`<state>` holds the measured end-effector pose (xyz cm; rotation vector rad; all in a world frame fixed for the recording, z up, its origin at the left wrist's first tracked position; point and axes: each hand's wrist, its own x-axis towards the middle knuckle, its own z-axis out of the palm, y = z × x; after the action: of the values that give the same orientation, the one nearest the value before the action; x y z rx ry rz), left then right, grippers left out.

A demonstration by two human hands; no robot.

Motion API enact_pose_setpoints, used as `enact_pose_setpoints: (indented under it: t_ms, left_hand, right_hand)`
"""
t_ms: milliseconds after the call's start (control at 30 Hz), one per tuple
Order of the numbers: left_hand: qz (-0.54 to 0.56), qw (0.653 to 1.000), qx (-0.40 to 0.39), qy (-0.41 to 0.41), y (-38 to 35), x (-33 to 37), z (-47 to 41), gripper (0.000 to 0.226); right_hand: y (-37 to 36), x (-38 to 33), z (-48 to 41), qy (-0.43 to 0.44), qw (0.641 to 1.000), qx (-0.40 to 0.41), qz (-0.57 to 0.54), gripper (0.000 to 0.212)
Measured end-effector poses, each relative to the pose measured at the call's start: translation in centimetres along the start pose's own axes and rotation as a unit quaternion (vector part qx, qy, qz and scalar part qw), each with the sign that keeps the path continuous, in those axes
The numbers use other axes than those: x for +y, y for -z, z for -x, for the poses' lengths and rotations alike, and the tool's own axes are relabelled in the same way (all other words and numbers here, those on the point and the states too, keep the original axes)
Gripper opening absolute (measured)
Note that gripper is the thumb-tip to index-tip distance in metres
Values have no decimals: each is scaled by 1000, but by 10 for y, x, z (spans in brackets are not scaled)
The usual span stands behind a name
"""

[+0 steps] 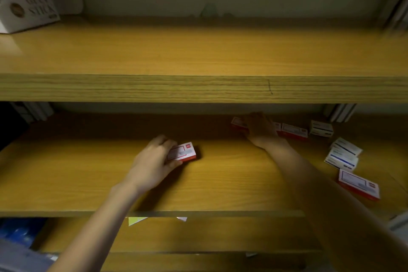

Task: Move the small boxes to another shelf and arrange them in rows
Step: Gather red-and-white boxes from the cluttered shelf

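Left hand (154,162) pinches a red box (182,152) by its near end, right hand (260,129) lies flat on the far red boxes (293,130); lift level, don't drag across the shelf (88,174).

"GLUE STICK" is printed on the white carton (26,4) on the upper shelf (198,51); print elsewhere is blurred.
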<state>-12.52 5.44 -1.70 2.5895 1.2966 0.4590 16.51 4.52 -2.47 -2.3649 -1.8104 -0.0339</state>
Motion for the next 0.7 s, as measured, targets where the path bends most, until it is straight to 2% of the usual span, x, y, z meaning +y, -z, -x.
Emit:
enact_pose_setpoints:
  t_ms: [100,267,367,500,700]
  left_hand:
    - [15,1000,7,-1,4,0,5,46]
    - [34,999,9,-38,7,9,5,47]
    - [36,997,7,-70,8,28,2,49]
    - [38,990,1,-139,8,71,-2,48]
    - [71,969,-31,-235,-1,143,5,50]
  right_hand:
    - [1,-5,4,-10,1000,0,-11,57]
    - [18,-5,49,22,997,25,-62,47]
    - [32,0,89,0,998,20,-61,47]
    - [57,23,146,-8,993,17,-113,48]
    - [90,60,216,-50,993,-2,-103,52]
